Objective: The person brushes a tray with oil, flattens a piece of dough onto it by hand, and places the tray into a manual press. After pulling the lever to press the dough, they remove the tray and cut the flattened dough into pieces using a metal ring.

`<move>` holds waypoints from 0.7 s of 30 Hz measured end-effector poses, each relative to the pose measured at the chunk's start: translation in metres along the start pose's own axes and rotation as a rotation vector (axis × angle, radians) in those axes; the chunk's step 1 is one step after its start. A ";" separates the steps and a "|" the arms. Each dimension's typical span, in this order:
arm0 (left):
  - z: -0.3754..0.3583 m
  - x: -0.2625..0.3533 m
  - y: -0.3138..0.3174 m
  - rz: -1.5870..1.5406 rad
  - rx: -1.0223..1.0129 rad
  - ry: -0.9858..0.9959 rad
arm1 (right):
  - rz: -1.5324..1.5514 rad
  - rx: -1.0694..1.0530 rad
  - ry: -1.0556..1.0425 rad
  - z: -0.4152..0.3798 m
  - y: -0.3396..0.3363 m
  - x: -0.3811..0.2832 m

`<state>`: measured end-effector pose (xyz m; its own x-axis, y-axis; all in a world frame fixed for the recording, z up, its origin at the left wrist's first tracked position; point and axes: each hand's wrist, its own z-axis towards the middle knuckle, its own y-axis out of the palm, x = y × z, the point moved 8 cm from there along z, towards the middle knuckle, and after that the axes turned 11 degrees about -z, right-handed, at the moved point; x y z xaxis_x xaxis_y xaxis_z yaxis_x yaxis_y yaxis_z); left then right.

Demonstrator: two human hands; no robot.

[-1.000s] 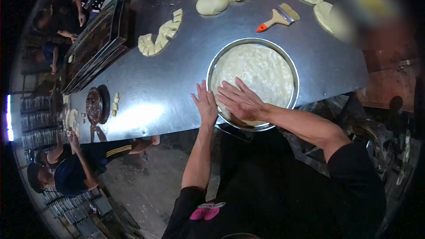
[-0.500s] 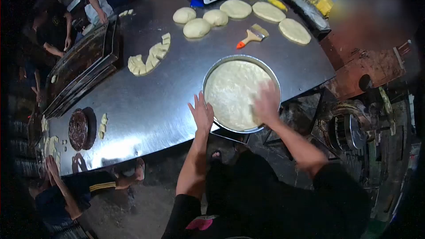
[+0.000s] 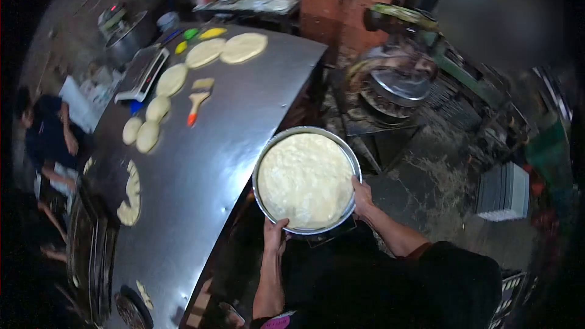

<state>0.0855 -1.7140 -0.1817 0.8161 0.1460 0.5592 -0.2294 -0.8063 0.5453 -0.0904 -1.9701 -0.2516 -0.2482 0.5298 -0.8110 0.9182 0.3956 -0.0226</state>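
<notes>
A round metal pan (image 3: 308,129) is held up in front of my body, just off the table's near edge. Pale dough (image 3: 304,176) fills its bottom out to the wall, its surface uneven and dimpled. At the lower left rim, my left hand (image 3: 273,236) grips the pan with the thumb over the edge. My right hand (image 3: 362,198) grasps the right side, and its fingers under the pan are hidden.
On the steel table (image 3: 201,189) lie flattened dough rounds (image 3: 244,47), dough balls (image 3: 147,136), a brush (image 3: 197,100), a scale (image 3: 141,73) and cut dough strips (image 3: 130,198). Trays (image 3: 91,250) lean at left near a person (image 3: 52,128). A machine (image 3: 396,82) stands right.
My view has turned right. Both hands have taken hold of the pan and lifted it off the table; my right hand was over the dough before.
</notes>
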 end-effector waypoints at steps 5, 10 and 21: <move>0.076 -0.114 0.082 0.141 -0.157 -0.064 | 0.253 0.129 -0.026 0.022 -0.150 0.024; 0.125 -0.197 0.159 0.305 -0.152 -0.199 | 0.267 0.286 0.081 0.072 -0.273 0.039; 0.190 -0.254 0.311 0.303 -0.423 -0.525 | 0.132 0.238 -0.034 0.197 -0.292 -0.151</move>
<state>-0.0926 -2.1103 -0.2730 0.8066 -0.4270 0.4088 -0.5832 -0.4624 0.6679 -0.2599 -2.3130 -0.2375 -0.1148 0.5379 -0.8351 0.9896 0.1352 -0.0489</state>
